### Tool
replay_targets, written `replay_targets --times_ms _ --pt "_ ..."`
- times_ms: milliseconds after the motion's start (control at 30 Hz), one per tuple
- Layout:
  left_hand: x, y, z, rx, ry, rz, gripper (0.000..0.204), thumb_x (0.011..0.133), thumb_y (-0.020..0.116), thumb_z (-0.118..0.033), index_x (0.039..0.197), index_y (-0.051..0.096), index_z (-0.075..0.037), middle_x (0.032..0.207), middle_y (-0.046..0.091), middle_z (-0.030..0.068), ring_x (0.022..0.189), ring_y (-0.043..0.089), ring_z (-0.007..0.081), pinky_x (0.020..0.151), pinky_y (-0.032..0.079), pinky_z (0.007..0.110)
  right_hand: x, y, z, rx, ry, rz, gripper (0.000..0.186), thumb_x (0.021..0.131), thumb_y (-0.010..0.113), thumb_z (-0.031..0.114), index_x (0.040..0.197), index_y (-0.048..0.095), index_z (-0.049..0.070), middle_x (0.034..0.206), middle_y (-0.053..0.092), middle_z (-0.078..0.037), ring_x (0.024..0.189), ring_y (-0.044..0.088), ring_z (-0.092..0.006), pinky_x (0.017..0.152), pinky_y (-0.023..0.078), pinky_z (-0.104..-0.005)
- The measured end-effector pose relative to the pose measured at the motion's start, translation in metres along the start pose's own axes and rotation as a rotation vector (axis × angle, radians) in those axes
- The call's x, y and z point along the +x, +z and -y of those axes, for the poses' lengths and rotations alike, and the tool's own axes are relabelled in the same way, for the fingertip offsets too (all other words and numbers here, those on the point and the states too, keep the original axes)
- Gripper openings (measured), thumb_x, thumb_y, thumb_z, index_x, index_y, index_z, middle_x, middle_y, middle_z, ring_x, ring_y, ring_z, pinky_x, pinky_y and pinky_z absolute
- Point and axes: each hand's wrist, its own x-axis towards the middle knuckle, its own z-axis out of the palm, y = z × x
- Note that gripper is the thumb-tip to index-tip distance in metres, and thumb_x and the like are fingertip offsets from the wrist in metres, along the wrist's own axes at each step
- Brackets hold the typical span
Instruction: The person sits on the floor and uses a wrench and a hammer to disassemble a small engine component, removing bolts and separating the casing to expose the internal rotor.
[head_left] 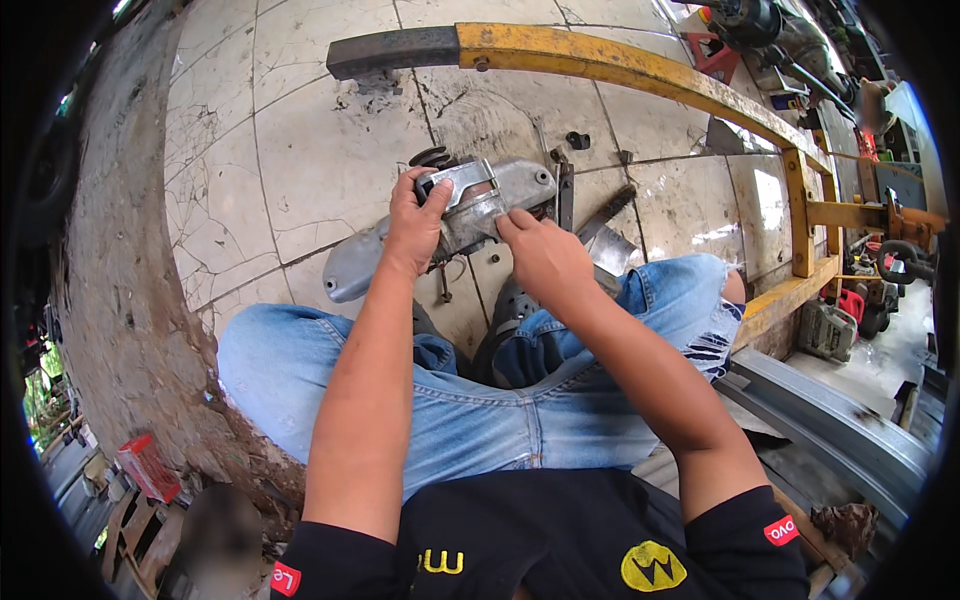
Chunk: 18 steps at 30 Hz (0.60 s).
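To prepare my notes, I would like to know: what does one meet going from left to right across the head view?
Red box, left grip, right grip, metal channel.

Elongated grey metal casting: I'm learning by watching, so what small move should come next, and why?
Perhaps steady the silver metal bracket with the left hand, which grips it over the casting, since the right hand has its fingertips close beside it.

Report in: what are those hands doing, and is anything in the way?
Left hand gripping silver bracket. Right hand at near side of long grey metal part. Part slanting under both hands. Dark bar to right, clear of hands.
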Motion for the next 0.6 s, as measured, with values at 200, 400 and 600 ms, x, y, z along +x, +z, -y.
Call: replay_targets --times_ms 200,400,600 --pt "0.006 0.005 -0.010 -0.043 -0.020 0.013 0.033 0.089 0.072 -0.026 0.113 0.059 -0.007 0.114 0.053 0.0081 0.100 0.051 0.0174 0.090 0.045 0.032 0.004 -0.002 -0.004 0.026 0.004 -0.018 0.039 0.085 0.050 0.004 0.123 0.057 0.009 0.113 0.061 -0.008 0.094 0.064 -0.0315 0.078 0.054 -0.0435" --pt "0.005 0.006 -0.006 -0.037 0.004 0.021 0.034 0.089 0.072 -0.026 0.114 0.059 -0.007 0.114 0.053 0.0075 0.100 0.051 0.0169 0.089 0.045 0.031 0.016 -0.002 -0.004 0.011 0.034 -0.016 0.042 0.084 0.051 0.004 0.126 0.056 0.010 0.117 0.061 -0.006 0.096 0.064 -0.0305 0.079 0.054 -0.0430" --pt "0.003 0.005 -0.008 -0.093 -0.034 0.057 0.034 0.089 0.073 -0.026 0.114 0.059 -0.008 0.115 0.053 0.0079 0.101 0.051 0.0174 0.090 0.045 0.031 0.002 0.000 -0.006 0.028 -0.014 -0.040 0.043 0.084 0.052 0.004 0.126 0.056 0.010 0.119 0.060 -0.008 0.096 0.064 -0.0299 0.080 0.053 -0.0420"
